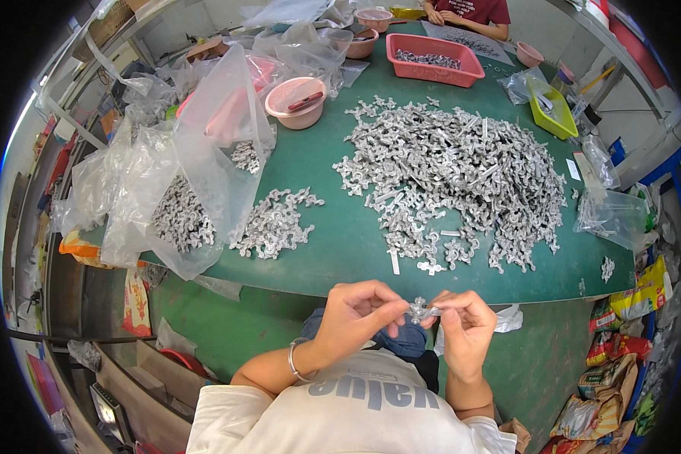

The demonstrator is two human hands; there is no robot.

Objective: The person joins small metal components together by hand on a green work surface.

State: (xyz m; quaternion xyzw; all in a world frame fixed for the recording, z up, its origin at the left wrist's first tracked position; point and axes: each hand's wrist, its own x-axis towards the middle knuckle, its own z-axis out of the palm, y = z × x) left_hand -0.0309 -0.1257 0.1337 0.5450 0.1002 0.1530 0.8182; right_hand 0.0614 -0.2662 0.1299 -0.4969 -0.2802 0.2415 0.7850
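Just off the table's front edge, my left hand [363, 312] and my right hand [465, 325] pinch one small silver metal part [418, 309] between them. It has several lobes, like a small cast fitting; its exact kind I cannot make out. Beyond my hands a large heap of similar silver parts [461, 174] spreads over the green table [318, 261]. To its left lies a smaller pile of such parts [275, 225]. Further left, a clear plastic bag [147, 197] lies open with more parts [181, 216] inside.
A pink basin [296, 104] holds a red-handled tool [305, 101]. At the far side stand a red tray [435, 60] of metal pieces and a yellow-green bin [552, 113]. Another person [469, 15] sits there. Colourful sacks [605, 371] pile up at right; shelves [129, 378] stand at left.
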